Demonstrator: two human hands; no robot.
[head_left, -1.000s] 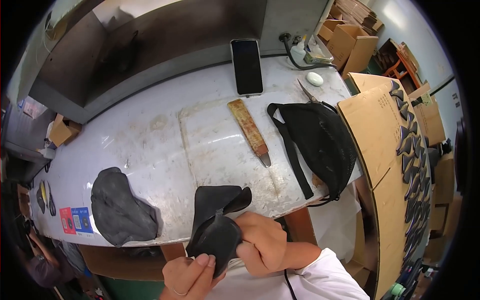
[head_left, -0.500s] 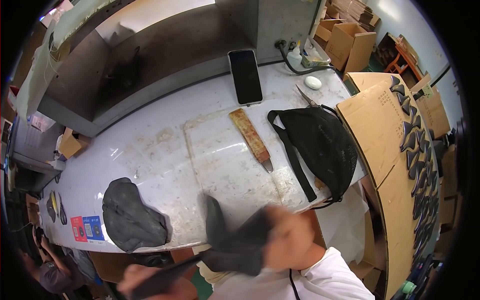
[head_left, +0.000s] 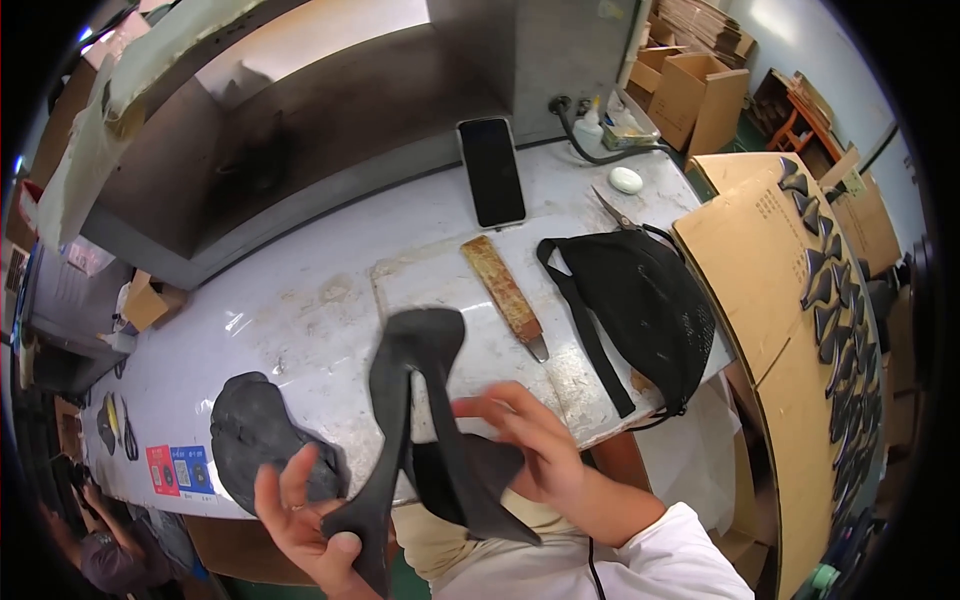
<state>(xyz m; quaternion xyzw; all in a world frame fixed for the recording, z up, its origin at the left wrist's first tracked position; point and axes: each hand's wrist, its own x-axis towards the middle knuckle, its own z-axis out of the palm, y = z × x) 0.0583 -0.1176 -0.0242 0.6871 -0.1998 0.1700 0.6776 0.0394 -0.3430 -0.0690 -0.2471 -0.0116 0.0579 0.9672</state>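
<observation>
A dark grey shoe upper (head_left: 418, 350), soft and cut with long openings, is held upright over the front edge of the workbench. My left hand (head_left: 300, 520) pinches its lower left strap, thumb in front, with other fingers raised. On its right side my right hand (head_left: 535, 440) has its fingers stretched toward the upper's edge. The right thumb is hidden, so a grip there does not show. Behind my left hand lies a heap of dark grey pieces (head_left: 262, 435). A flat blade tool with a rust-brown wrapped handle (head_left: 503, 290) rests on the bench beyond the upper.
A black bag (head_left: 640, 300) with a strap lies at the right, near scissors (head_left: 615, 210). A phone (head_left: 491, 172) lies at the back, before a grey metal hood (head_left: 350, 190). Cardboard (head_left: 740, 260) carrying several dark pointed pieces borders the right. Another person (head_left: 110, 555) is at lower left.
The shoe upper has risen from low before my body and now stands spread out above the bench edge. My left hand has moved up; the right hand's fingers have straightened.
</observation>
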